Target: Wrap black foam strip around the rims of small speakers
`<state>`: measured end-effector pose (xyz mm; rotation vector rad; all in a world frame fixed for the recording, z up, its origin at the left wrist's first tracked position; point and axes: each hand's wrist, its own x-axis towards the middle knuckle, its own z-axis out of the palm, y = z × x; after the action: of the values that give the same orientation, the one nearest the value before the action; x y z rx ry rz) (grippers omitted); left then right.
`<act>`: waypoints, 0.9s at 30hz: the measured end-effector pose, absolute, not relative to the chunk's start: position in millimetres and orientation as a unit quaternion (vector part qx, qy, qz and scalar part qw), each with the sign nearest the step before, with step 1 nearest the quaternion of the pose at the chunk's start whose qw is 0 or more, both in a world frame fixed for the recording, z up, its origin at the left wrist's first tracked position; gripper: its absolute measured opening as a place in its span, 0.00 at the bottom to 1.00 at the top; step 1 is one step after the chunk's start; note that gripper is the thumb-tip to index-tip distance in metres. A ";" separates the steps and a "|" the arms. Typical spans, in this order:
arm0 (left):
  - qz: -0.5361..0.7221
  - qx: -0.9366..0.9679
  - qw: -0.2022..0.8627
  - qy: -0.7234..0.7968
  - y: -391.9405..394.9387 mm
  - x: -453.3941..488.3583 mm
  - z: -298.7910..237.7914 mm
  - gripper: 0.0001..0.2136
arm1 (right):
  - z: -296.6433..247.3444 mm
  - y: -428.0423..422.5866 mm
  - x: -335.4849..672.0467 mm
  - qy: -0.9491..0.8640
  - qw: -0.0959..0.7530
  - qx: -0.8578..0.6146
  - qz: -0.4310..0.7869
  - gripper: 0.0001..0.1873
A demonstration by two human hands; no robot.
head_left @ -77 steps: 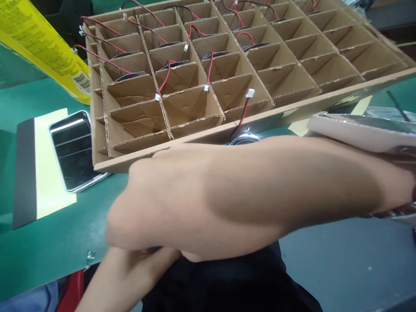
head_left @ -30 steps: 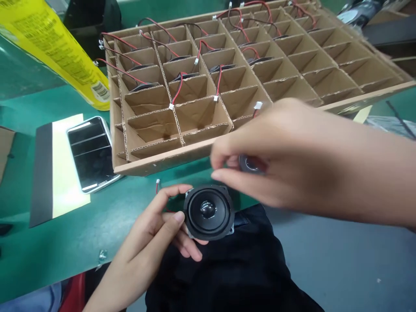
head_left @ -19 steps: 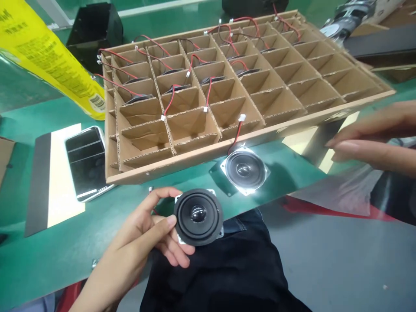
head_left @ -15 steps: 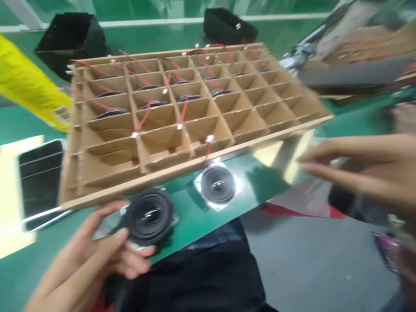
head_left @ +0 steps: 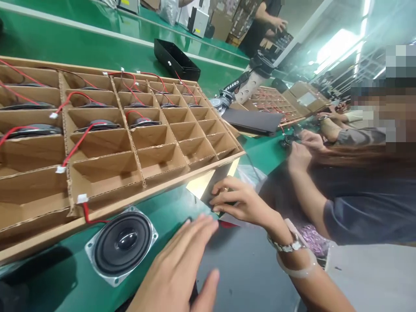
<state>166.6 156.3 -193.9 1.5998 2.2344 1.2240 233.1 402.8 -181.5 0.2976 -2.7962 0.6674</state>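
Observation:
My left hand [head_left: 177,264] reaches in from the bottom edge, fingers stretched out and thumb apart, holding nothing. Beside it on the green bench lies a round black speaker [head_left: 123,247] on a square metal frame, cone up. Its red wire runs to a white connector [head_left: 82,199] at the box edge. My right hand [head_left: 242,199], with a bracelet and a bangle at the wrist, hovers over or touches a dark strip [head_left: 212,184] on yellow paper; which, I cannot tell. Its bent fingers are apart, with nothing visible in them. Several speakers stand in the divided cardboard box [head_left: 159,158].
A black open case [head_left: 177,60] sits behind the box. A grey clamp-like arm [head_left: 224,99] and a dark grey slab [head_left: 251,121] are to its right. A co-worker in a dark sleeve [head_left: 364,216] sits close on the right, hands over the bench.
The view has swung right. My left hand has let go of the speaker it held and now extends flat. My right hand's fingers, pinched before, are now bent and apart.

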 end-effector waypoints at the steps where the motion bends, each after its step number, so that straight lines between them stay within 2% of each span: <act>1: 0.369 0.564 0.041 0.738 170.4 163.4 -192.6 0.23 | -184.7 403.3 232.6 -0.957 0.138 0.111 0.228 0.06; 4: 0.305 0.600 -0.015 0.739 201.5 157.0 -196.4 0.27 | -193.2 401.7 232.8 -0.953 0.172 0.129 0.215 0.06; 9: 0.283 0.604 -0.029 0.744 212.2 158.6 -208.7 0.28 | -202.1 396.2 235.5 -0.947 0.224 0.122 0.196 0.06; 14: 0.288 0.599 -0.048 0.745 209.2 157.5 -209.2 0.29 | -202.8 399.1 231.9 -0.943 0.214 0.140 0.214 0.09; 19: 0.295 0.600 -0.079 0.739 211.7 154.9 -213.8 0.29 | -201.6 400.9 228.9 -0.942 0.224 0.142 0.206 0.06; 23: 0.291 0.606 -0.098 0.734 213.1 154.7 -217.9 0.29 | -206.6 388.3 229.7 -0.942 0.225 0.105 0.227 0.08; 27: 0.281 0.612 -0.110 0.731 213.7 156.0 -219.5 0.28 | -207.8 396.5 229.3 -0.918 0.250 0.008 0.307 0.13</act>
<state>156.0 213.7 -219.5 2.0699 2.4727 0.9508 229.3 396.5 -207.8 0.0230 -2.5005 0.8366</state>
